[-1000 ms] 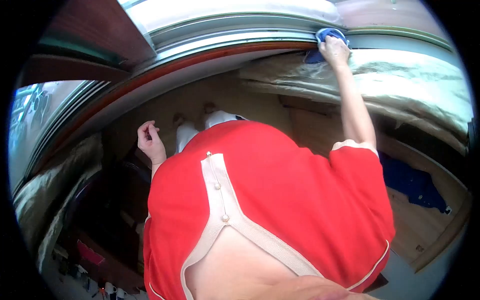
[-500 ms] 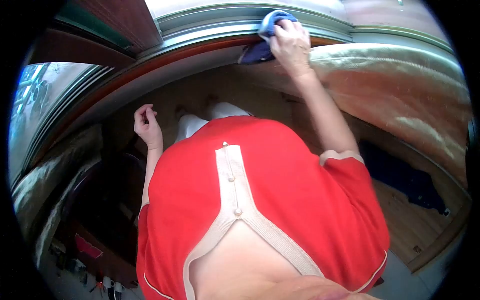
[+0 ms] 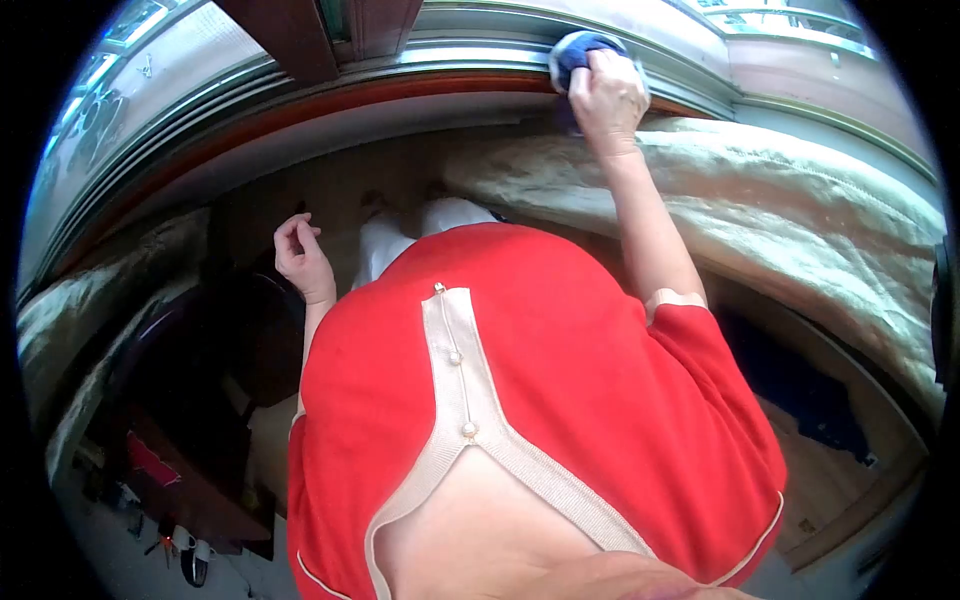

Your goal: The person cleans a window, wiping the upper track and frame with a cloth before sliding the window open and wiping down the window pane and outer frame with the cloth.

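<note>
Up at the window now w/ the R hand (image 3: pixel 612 95), fingers bent down over a bunched blue cloth (image 3: pixel 571 62), gripping it tight against the palm side! Holding it right over the silvery metal window track (image 3: pixel 470 56), w/ a pale rim curling out nr the fingertips and a darker end hanging below, by the red-brown ledge edge (image 3: pixel 300 106). Stretching well out w/ the R arm (image 3: pixel 650 215), bare from the short sleeve (image 3: pixel 676 300) on.

Over to the L hand (image 3: pixel 303 260): hanging out to the side, well apart from the track, fingers loosely curled toward the thumb, w/ a gap btwn.

Just beside the R arm, rumpled pale shiny fabric (image 3: pixel 790 190), running off R. Along the track to the L, a dark brown panel (image 3: pixel 285 35). Mid-view, a red top (image 3: pixel 560 330) w/ beige placket (image 3: pixel 460 350); beyond it, white trousers (image 3: pixel 458 213). Low R, a dark-blue garment (image 3: pixel 805 395), lying on a wood surface. Low L, a pink item (image 3: pixel 152 460), too dim to name.
</note>
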A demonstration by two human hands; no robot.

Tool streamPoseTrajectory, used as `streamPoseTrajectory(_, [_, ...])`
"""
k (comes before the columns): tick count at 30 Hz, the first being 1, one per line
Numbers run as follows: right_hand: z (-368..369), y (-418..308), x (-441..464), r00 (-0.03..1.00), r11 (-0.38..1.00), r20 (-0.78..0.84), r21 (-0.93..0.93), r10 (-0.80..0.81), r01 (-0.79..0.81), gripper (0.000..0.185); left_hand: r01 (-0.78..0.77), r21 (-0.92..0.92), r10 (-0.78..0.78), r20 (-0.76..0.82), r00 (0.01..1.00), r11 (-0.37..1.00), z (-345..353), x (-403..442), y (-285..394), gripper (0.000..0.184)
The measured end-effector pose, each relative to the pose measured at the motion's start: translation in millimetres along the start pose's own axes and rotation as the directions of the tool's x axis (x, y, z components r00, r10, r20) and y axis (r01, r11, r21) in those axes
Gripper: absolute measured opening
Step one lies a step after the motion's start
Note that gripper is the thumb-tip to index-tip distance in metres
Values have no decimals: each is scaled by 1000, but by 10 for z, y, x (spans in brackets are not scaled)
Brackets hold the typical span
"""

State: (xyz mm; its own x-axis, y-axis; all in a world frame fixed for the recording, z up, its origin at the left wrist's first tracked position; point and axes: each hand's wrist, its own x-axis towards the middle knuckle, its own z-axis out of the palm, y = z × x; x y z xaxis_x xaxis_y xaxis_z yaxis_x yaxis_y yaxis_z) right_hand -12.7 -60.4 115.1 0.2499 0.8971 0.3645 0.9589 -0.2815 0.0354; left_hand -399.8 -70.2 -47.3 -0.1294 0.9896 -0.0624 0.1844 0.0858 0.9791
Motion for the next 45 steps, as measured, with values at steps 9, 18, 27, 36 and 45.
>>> streamPoseTrajectory(9, [137,1175,-198,999,987,-21,-157,-49,46,13,-99,2,99,14,995,995,-33,291,20,5])
streamPoseTrajectory(18, [97,1056,-176,972,988,203,121,-118,94,16,-83,49,80,47,996,995,-36,285,-93,5])
streamPoseTrajectory(27, [137,747,57,933,911,165,324,-321,255,16,-72,41,72,1,997,997,-139,316,-188,5])
streamPoseTrajectory(36, [101,1393,112,935,975,289,142,-205,170,16,-71,-1,71,-52,996,997,-164,327,-146,5])
streamPoseTrajectory(45, [63,-284,127,947,920,-54,225,-318,322,17,-45,-3,45,-84,995,999,-2,142,-63,5])
